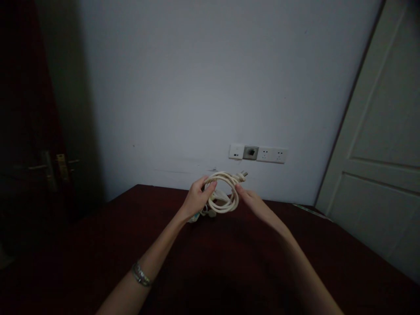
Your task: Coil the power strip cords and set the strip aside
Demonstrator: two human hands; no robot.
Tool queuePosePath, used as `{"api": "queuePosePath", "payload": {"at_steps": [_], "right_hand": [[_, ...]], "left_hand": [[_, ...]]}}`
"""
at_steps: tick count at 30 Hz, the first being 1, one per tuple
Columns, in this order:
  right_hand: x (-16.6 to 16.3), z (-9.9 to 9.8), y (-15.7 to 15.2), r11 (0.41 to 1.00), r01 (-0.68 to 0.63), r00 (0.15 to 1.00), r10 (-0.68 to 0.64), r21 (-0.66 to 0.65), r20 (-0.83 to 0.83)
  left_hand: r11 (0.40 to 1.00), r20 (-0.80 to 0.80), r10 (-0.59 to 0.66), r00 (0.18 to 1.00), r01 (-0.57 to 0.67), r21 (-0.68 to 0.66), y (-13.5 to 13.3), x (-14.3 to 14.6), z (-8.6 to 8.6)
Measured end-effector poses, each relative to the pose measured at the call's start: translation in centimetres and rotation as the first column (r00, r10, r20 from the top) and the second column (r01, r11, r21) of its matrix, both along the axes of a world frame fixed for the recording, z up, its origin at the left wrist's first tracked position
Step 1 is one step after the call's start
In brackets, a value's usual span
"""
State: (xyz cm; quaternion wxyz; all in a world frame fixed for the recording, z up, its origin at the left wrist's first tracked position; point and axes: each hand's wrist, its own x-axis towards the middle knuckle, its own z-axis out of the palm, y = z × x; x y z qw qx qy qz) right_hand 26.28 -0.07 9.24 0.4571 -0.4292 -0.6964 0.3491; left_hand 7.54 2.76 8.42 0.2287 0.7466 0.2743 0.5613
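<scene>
Mid-frame, left hand (pixel 196 197) and right hand (pixel 252 201) both grip round loops of smooth white cord (pixel 226 210); dark red worktop (pixel 236 249) below; pale wall (pixel 183 87) above.

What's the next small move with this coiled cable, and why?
Probably tuck the plug in against the coil with the right hand: it sticks out at the coil's upper right, close to that hand, while the left hand grips the opposite side.

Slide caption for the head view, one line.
Left hand grips a coiled pale cable, right hand at its edge, above a dark red table.
</scene>
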Motion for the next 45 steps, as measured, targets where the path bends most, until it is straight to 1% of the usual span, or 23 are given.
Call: {"api": "queuePosePath", "payload": {"at_steps": [1, 2, 3, 5, 7, 9, 12, 17, 20, 24, 27, 31, 35, 40, 45], "right_hand": [[-0.2, -0.3, 0.5, 0.996, -0.073, 0.989, 0.065, -0.056, -0.133], [-0.4, -0.5, 0.7, 0.987, -0.132, 0.961, 0.104, -0.095, -0.257], [-0.5, -0.6, 0.8, 0.980, -0.163, 0.925, 0.111, -0.116, -0.364], [-0.7, -0.3, 0.5, 0.984, -0.139, 0.862, 0.065, -0.112, -0.502], [-0.7, 0.2, -0.2, 0.995, -0.075, 0.826, 0.028, -0.062, -0.563], [-0.6, 0.8, -1.1, 0.998, -0.053, 0.828, 0.054, 0.018, -0.558], [-0.5, 1.3, -2.1, 0.988, -0.084, 0.860, 0.136, 0.127, -0.491], [-0.5, 1.0, -2.0, 0.965, -0.149, 0.887, 0.226, 0.215, -0.402], [-0.3, 0.5, -1.3, 0.963, -0.141, 0.912, 0.217, 0.231, -0.349], [0.1, 0.1, -0.7, 0.956, -0.068, 0.937, 0.159, 0.284, -0.311], [0.3, 0.2, -0.9, 0.945, -0.088, 0.948, 0.176, 0.316, -0.263], [0.6, 0.5, -1.3, 0.955, -0.167, 0.940, 0.230, 0.247, -0.251], [1.0, 0.7, -1.3, 0.957, -0.226, 0.936, 0.266, 0.182, -0.233], [1.3, 1.1, -1.5, 0.970, -0.206, 0.950, 0.231, 0.132, -0.211], [1.0, 1.2, -2.1, 0.986, -0.164, 0.958, 0.150, -0.035, -0.244]], "left_hand": [[1.000, -0.017, -0.020, 1.000, 0.020, 0.005, -0.2, 0.1, 0.0], [0.999, -0.040, -0.035, 0.999, 0.036, 0.008, -0.5, 0.1, 0.1], [0.999, -0.069, -0.046, 0.997, 0.047, 0.008, -0.8, 0.2, 0.2], [0.998, -0.130, -0.062, 0.990, 0.063, 0.002, -1.3, 0.4, 0.3], [0.997, -0.171, -0.070, 0.983, 0.070, -0.005, -1.6, 0.5, 0.3], [0.997, -0.184, -0.081, 0.980, 0.079, -0.018, -1.7, 0.6, 0.3], [0.994, -0.157, -0.100, 0.982, 0.092, -0.057, -1.3, 0.4, 0.1], [0.992, -0.098, -0.091, 0.991, 0.081, -0.100, 0.0, 0.0, -0.1], [0.992, -0.086, -0.078, 0.993, 0.069, -0.104, 0.4, 0.0, -0.2], [0.992, -0.080, -0.060, 0.995, 0.051, -0.115, 0.5, 0.2, -0.5], [0.990, -0.072, -0.045, 0.996, 0.035, -0.137, 0.5, 0.4, -0.5], [0.992, -0.068, -0.032, 0.997, 0.024, -0.124, 0.4, 0.5, -0.5], [0.988, -0.055, -0.062, 0.997, 0.054, -0.147, 0.2, 0.5, -0.4], [0.993, -0.086, -0.059, 0.995, 0.049, -0.106, -0.4, 0.4, -0.2], [1.000, -0.191, -0.011, 0.981, 0.007, -0.023, -1.2, 0.3, 0.5]]}}
